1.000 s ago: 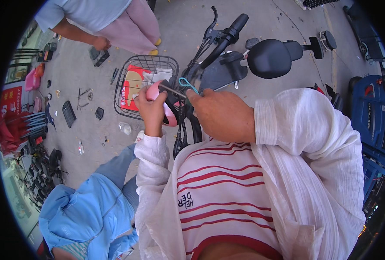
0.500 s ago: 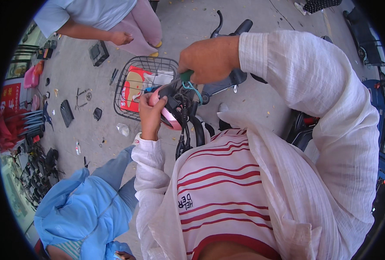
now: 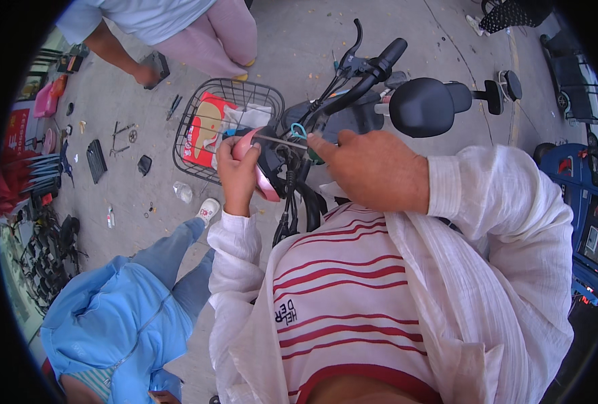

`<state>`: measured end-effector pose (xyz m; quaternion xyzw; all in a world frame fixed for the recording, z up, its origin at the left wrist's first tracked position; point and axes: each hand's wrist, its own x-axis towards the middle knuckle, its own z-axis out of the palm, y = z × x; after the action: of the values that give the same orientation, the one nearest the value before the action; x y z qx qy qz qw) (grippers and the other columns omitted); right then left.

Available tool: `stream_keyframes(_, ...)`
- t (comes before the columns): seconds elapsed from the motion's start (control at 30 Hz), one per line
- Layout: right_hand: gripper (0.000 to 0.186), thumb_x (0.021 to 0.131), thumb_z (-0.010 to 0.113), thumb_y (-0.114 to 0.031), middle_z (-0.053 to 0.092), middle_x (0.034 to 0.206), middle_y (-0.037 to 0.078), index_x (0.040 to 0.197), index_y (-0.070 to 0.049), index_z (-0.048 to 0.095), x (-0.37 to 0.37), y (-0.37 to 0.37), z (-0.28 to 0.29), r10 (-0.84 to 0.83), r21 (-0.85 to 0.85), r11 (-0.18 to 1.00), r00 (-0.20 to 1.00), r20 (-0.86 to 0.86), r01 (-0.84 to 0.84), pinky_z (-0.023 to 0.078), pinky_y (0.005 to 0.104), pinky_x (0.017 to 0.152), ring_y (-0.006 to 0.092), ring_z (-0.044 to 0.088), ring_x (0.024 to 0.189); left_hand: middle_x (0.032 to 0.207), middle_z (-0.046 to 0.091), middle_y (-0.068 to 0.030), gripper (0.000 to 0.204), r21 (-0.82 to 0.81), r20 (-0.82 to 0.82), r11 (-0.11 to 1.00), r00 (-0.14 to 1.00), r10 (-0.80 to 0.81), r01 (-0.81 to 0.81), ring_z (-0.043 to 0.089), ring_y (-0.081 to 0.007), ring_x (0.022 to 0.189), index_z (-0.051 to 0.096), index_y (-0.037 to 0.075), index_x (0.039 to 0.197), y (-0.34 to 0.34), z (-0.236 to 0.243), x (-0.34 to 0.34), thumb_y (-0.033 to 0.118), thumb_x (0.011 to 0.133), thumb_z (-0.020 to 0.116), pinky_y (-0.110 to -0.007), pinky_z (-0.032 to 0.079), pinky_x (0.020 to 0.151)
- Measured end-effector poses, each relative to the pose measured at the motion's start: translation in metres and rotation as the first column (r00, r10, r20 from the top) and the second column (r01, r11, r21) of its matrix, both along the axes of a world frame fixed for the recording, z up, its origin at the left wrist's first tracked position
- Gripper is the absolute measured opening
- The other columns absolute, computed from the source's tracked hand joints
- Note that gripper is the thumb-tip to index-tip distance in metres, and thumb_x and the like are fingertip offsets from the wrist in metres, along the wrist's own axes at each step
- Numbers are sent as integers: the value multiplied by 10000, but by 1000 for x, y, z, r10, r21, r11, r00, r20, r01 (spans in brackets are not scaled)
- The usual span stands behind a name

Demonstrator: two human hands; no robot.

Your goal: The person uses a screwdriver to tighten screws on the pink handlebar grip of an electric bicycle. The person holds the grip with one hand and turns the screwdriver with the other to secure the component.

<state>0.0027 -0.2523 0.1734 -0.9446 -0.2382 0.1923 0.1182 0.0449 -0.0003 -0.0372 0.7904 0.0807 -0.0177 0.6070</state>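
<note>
My left hand point(image 3: 238, 176) grips a pink and black plastic housing point(image 3: 265, 185) at the handlebar stem of a bike. My right hand point(image 3: 376, 172) is closed on a screwdriver point(image 3: 278, 141) with a green handle and teal loop, mostly hidden by the fingers; its shaft reaches across to the housing. Black cables point(image 3: 287, 212) hang below both hands. A wire basket point(image 3: 176, 151) holding a red package point(image 3: 208, 149) is just left of them. The handlebar with brake lever point(image 3: 373, 74) extends up to the right, near a rounded black padded piece point(image 3: 420, 106).
One person point(image 3: 204, 40) stands top left; another in blue point(image 3: 110, 323) is lower left; a third point(image 3: 511, 12) is top right. Loose parts point(image 3: 95, 160) lie on the ground point(image 3: 137, 249). Several bikes point(image 3: 49, 256) line the left; a blue vehicle point(image 3: 582, 215) is at the right.
My right hand rose leftward half a second ago and is now back lower and to the right, screwdriver still held. The top-left person's hand has moved down and left.
</note>
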Motion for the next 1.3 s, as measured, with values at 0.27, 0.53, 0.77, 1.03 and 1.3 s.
stream_keyframes(0.27,296,831,584,-107,673,857,209,1108,-44,669,105,-25,27,259,41,966,941,-218,-256,516,472,760,404,652,805,1049,598,-108,356,-97,26,995,999,-26,28,565,-199,957,605,-31,1062,0,6,-1,151,805,771,-312,454,890)
stream_keyframes(0.53,472,849,643,-155,655,819,156,1315,-89,599,28,-21,21,135,-42,990,987,84,-132,543,419,636,347,668,708,1008,578,-73,274,-207,65,978,998,6,8,540,-156,929,594,-14,1007,4,1,-3,133,840,755,-289,445,859)
stream_keyframes(0.77,608,833,673,-151,582,827,92,1424,-142,534,-17,-41,0,13,72,997,995,98,-20,495,414,548,272,635,634,1017,576,-137,298,175,308,980,940,-143,92,558,-266,966,590,-15,1026,-1,26,-6,132,818,746,-355,444,883)
stream_keyframes(1.03,594,848,628,-168,574,868,99,1432,-198,526,-2,-81,-25,150,172,967,967,208,-187,485,417,552,286,639,678,1066,597,-212,431,482,139,771,833,-536,416,594,-383,978,552,-38,1177,20,58,1,180,850,729,-431,469,875)
stream_keyframes(1.3,647,820,685,-123,582,908,79,1431,-269,530,-1,-101,-13,104,144,983,994,43,-110,467,419,605,293,628,768,1094,634,-208,429,591,180,675,744,-644,441,596,-396,1021,608,-11,1203,0,85,-10,151,829,742,-445,473,884)
